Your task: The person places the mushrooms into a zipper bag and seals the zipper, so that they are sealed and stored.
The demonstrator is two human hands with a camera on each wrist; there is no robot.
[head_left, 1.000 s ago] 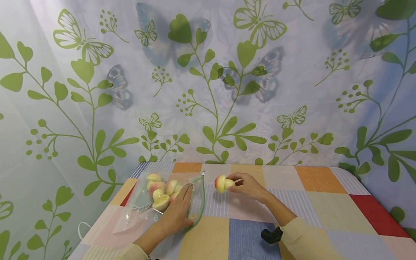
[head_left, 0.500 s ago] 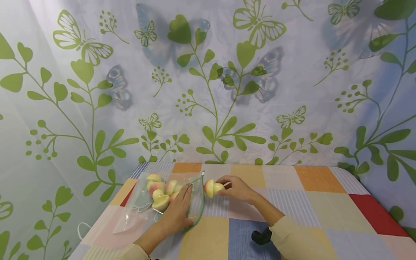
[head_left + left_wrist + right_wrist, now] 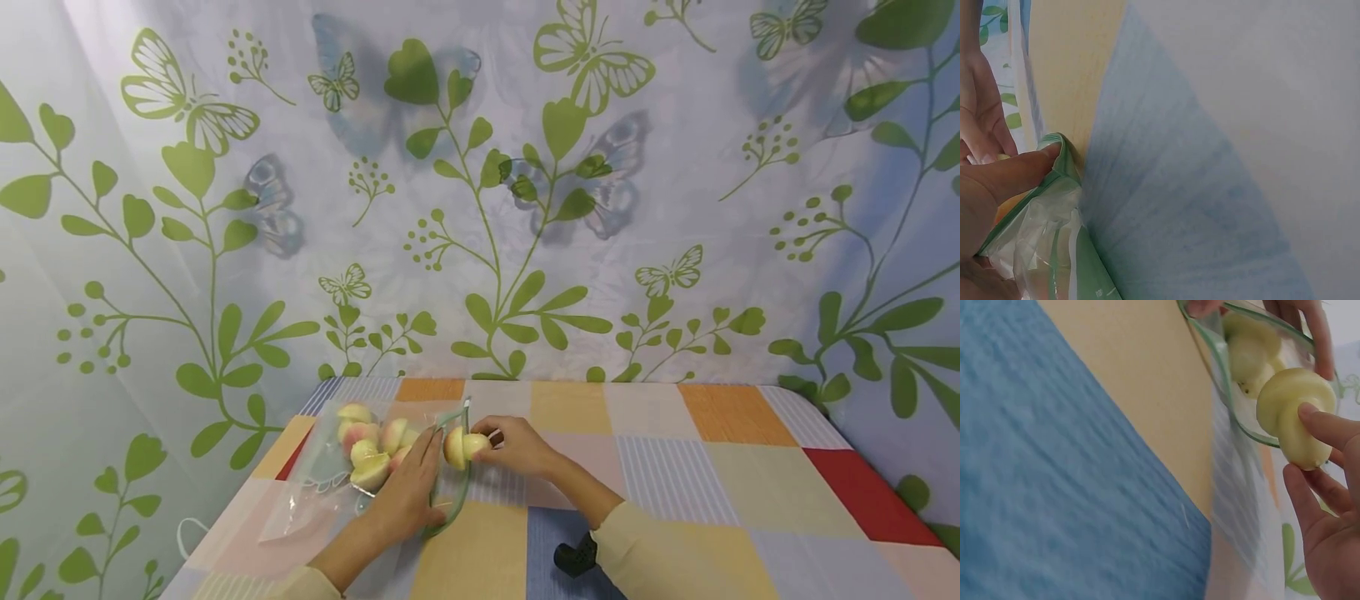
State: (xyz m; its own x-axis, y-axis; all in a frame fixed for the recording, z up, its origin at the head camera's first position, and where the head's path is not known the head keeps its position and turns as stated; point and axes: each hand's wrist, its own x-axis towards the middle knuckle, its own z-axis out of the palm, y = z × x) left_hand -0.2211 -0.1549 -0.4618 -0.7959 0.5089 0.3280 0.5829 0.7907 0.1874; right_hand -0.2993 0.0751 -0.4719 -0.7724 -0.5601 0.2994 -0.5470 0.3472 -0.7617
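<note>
My right hand [image 3: 517, 446] pinches the stem of a mushroom-shaped piece [image 3: 1297, 406], pale yellow with a reddish side to its cap. Its cap is at the mouth of a clear zip bag [image 3: 300, 500] with a green rim. Inside the bag lie several more mushroom-shaped pieces [image 3: 370, 471]. My left hand [image 3: 405, 492] lies across the bag's mouth and spreads it, fingers straight at the far edge. Its thumb [image 3: 1025, 172] presses the green rim in the left wrist view. How much of the piece is past the rim is hard to tell.
A patchwork-patterned cloth [image 3: 750, 475] covers the table, its far edge along a butterfly-and-leaf curtain [image 3: 480, 208]. A black device [image 3: 576, 557] sits at the right wrist. A white cable loop [image 3: 187, 533] shows at the table's left edge.
My right hand has moved left with the mushroom-shaped piece, from well right of the bag to its mouth. The left hand and the bag have stayed in place.
</note>
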